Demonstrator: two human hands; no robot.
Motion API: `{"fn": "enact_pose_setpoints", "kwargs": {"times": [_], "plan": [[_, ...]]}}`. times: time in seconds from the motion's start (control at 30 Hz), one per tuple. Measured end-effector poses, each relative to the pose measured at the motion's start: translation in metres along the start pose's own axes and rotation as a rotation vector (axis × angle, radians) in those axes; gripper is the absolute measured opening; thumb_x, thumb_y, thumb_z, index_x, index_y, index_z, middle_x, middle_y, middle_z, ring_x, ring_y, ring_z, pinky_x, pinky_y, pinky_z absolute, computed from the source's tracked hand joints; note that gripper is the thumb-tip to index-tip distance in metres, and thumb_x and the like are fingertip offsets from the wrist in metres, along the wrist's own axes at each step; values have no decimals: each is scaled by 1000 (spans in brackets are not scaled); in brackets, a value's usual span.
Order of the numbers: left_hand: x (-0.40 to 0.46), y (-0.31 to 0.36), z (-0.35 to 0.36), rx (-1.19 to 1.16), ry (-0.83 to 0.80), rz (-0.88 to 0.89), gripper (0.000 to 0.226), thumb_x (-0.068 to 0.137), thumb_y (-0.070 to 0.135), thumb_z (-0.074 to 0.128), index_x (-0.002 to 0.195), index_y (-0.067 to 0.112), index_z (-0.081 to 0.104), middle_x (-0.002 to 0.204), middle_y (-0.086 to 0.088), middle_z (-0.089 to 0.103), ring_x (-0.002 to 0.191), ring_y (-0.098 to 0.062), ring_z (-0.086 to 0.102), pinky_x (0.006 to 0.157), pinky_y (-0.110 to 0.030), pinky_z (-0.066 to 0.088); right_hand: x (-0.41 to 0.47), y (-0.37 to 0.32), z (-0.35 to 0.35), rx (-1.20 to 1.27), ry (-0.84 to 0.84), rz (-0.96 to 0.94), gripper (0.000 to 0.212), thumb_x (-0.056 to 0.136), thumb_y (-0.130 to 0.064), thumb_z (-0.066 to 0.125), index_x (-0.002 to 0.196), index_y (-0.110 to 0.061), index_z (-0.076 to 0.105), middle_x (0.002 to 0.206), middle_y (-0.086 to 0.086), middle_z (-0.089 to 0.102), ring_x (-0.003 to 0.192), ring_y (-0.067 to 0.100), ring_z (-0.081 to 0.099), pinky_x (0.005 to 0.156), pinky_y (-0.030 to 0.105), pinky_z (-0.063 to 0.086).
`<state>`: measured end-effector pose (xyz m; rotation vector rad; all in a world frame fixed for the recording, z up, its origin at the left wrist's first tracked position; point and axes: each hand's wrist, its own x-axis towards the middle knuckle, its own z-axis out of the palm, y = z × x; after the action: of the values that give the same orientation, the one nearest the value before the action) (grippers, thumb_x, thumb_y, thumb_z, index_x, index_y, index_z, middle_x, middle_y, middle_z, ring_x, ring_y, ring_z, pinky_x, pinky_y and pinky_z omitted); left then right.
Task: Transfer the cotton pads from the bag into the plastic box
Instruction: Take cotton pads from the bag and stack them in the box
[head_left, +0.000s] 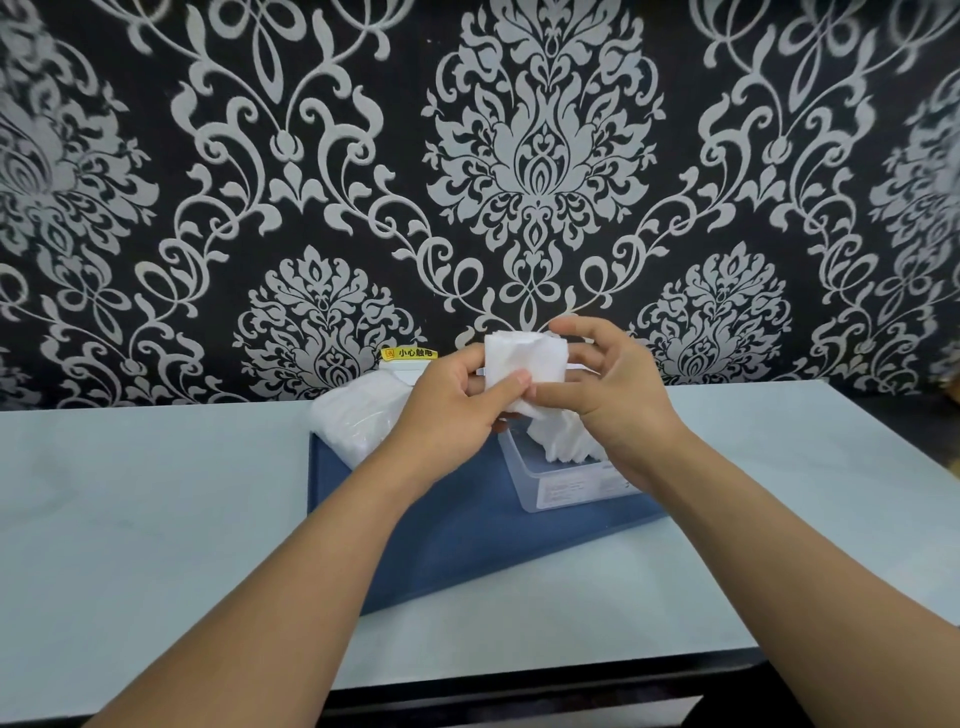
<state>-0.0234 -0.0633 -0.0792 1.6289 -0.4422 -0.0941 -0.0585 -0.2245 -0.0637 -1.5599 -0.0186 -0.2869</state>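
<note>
One pale-blue worktop (156, 493) fronts black damask wallpaper (540, 156); left hand (447, 410) and right hand (613, 389) pinch crumpled white cotton pads (522, 371) above the clear plastic box (566, 483) at 12 o'clock.

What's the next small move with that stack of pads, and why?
Probably lower the stack of cotton pads into the clear plastic box. Both the left hand and the right hand grip the stack just above the box opening, where other pads already sit; the bag lies to the left on the blue mat.
</note>
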Motion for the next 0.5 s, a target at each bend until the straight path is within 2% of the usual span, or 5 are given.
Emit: {"fn": "enact_pose_setpoints", "kwargs": {"times": [0.13,0.23,0.3,0.43,0.5], "plan": [[0,-3,-3,-1,-22,26,31,95,14,67,125,24,66,101,-4,79,97,-27,75,91,-53,58,0,3,0,-55,4,-46,57,69,12,83,116,-13,64,105,11,73,95,33,72,84,49,60],[2,-6,-2,7,-2,77,32,92,8,68,118,27,71,109,-3,77,102,-26,73,93,-52,58,-1,1,1,-118,16,-147,58,67,9,85,116,-15,64,101,7,71,88,15,68,83,34,61],[2,-5,-1,-13,12,98,35,93,4,66,112,32,72,111,-2,75,101,-25,73,91,-47,59,-2,0,2,-107,5,-171,59,67,8,85,117,-15,64,102,1,69,89,10,66,79,24,58],[2,-5,1,-75,13,91,30,96,4,64,117,25,71,113,-1,75,103,-22,73,87,-36,59,-2,-1,2,-101,3,-196,55,67,6,86,113,-17,65,112,4,67,95,13,62,75,23,56],[2,-4,0,-109,27,65,28,96,4,64,113,26,70,112,-1,75,101,-18,73,83,-32,59,-1,-1,2,-106,40,-220,50,66,3,88,106,-14,63,110,6,66,92,14,63,74,25,58]]}}
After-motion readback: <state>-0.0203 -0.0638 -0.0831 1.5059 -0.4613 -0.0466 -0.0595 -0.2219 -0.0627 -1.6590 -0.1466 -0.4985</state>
